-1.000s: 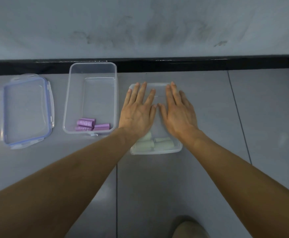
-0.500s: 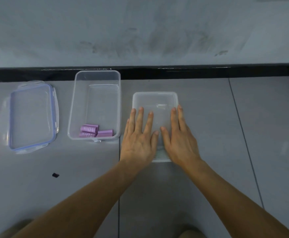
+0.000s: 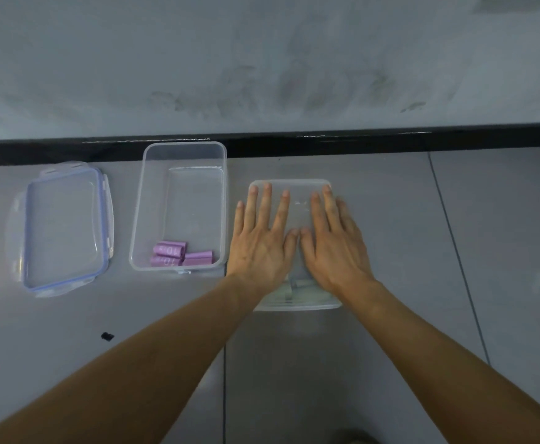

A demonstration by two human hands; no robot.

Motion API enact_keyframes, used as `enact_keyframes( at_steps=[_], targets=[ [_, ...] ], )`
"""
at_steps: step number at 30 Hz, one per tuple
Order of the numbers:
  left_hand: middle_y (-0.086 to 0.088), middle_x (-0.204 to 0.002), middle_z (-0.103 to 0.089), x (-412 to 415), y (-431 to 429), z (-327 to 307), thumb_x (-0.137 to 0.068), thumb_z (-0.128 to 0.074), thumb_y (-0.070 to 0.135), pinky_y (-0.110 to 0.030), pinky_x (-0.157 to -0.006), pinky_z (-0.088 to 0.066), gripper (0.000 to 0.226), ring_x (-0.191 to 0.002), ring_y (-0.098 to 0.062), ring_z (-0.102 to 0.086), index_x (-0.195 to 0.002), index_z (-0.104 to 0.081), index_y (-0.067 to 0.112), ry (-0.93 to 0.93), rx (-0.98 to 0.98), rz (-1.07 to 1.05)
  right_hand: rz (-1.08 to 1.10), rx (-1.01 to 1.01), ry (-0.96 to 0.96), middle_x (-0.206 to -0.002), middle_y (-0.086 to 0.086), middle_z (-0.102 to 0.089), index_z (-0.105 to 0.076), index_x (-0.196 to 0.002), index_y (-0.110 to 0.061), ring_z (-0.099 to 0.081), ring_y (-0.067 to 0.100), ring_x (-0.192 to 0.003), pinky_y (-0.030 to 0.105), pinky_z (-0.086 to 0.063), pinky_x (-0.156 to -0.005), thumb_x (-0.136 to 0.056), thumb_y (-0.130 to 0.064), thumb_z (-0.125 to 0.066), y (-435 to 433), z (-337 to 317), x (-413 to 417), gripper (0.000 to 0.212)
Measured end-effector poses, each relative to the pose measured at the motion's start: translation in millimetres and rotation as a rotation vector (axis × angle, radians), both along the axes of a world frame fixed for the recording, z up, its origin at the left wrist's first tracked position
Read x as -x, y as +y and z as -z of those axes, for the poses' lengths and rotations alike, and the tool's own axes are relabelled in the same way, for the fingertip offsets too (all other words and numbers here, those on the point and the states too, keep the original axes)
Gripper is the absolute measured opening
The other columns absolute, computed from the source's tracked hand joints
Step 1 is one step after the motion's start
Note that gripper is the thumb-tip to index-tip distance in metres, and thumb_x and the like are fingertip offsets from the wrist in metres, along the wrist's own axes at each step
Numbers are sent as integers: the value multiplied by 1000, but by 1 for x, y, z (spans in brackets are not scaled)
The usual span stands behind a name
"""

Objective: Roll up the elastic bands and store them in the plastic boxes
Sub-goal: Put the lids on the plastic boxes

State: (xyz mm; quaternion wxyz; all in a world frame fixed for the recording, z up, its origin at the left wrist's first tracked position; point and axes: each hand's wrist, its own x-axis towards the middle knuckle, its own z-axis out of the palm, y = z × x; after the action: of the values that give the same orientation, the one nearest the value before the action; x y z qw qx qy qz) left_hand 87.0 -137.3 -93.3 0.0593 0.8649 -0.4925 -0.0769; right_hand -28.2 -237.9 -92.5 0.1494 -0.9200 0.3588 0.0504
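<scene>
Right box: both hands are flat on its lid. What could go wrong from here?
1. The left hand and right hand press the lid mid-span. Its near edge, over the pale rolls, is not under them, so that end may not seat.
2. The left hand lies close to the open box holding the purple rolls; a sideways slip could knock it.

Grey tiled floor (image 3: 406, 251): open box (image 3: 195, 203), lidded box (image 3: 297, 193), loose lid (image 3: 63, 229), black speck (image 3: 107, 336).
</scene>
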Motion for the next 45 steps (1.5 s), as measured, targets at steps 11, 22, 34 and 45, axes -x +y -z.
enact_keyframes(
  at_steps=[11,22,34,45],
  targets=[
    [-9,-159,24,-1,-3,1,-100,-7,50,-50,-120,3,62,-143,-27,31,-153,12,23,24,-100,8,23,13,46,-164,-4,18,4,-157,-24,-10,33,-150,49,-21,-120,-100,-54,-14,-1,2,0,67],
    [-6,-162,11,-80,83,-68,-100,-7,55,-47,-120,5,60,-146,-25,23,-154,4,31,-72,-111,323,89,78,199,-165,-3,7,3,-153,-31,-7,34,-149,57,-24,-114,-93,-62,0,-21,-20,13,68],
    [-10,-162,7,-213,235,-62,-97,-14,61,-49,-121,-4,68,-148,-31,12,-153,11,31,-69,-221,-238,-438,148,52,-165,1,13,6,-156,-31,3,24,-152,45,-16,-122,-95,-64,-1,58,-100,-128,69],
    [-12,-161,-11,-218,223,-6,-96,-37,58,-46,-119,-18,76,-147,-34,-12,-154,5,29,160,-87,-469,-513,-144,-70,-165,-1,13,9,-156,-28,6,20,-152,38,-13,-120,-104,-48,-19,183,-63,-268,62]
  ],
)
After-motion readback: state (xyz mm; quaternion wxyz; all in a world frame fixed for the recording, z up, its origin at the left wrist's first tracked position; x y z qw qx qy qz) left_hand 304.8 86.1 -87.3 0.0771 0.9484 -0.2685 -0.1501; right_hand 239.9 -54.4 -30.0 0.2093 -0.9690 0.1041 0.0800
